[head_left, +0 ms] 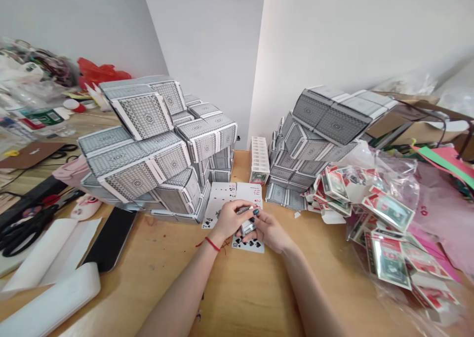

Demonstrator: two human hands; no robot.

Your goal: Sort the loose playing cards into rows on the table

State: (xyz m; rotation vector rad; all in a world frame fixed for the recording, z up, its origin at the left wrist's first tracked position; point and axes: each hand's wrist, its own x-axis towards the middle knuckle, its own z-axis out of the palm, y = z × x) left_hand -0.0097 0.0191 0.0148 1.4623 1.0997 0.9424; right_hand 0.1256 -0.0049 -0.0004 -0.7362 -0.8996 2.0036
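My left hand [230, 220] and my right hand [271, 231] meet at the middle of the wooden table. Between them is a small deck of playing cards [247, 224], gripped by the fingers of both. Dark nail polish shows on the fingertips, and a red string circles my left wrist. Face-up playing cards [221, 197] lie spread on the table just beyond and under my hands. Black-suit cards are at the left, red ones at the right, and a ten of spades [255, 246] is nearest me. My fingers hide part of the deck.
Tall stacks of grey-backed card bundles [138, 152] rise at the left, with more stacks [326, 117] at the right. Between them stands a row of small boxes [259, 162]. Card boxes [388, 258] fill a plastic bag at right. A black phone [111, 238] and scissors [25, 223] lie left.
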